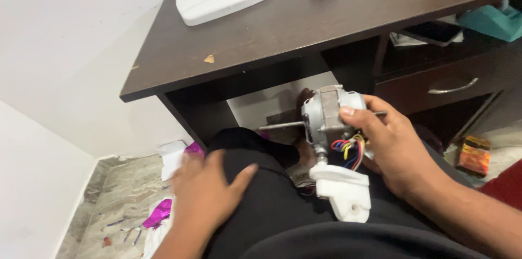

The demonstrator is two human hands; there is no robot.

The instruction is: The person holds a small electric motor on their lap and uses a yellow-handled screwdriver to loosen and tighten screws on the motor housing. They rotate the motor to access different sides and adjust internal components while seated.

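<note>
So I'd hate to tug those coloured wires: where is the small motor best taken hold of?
Grip the motor by its round metal body, coming from the person's right as the right hand does now. The shaft sticks out left, the wires and white plastic mount hang below, so the barrel's far side is free. The left hand rests on the knee.

A small electric fan motor [326,115] is held up above the lap, just below the front edge of the dark desk, its grey metal housing wrapped by a laminated steel band and its thin shaft lying roughly level, sticking out to both sides. A bundle of coloured wires [350,150], red, blue, yellow and orange, loops out from its lower side. Beneath it hangs a white plastic mounting bracket [343,191] on a short neck, tilted slightly.
</note>
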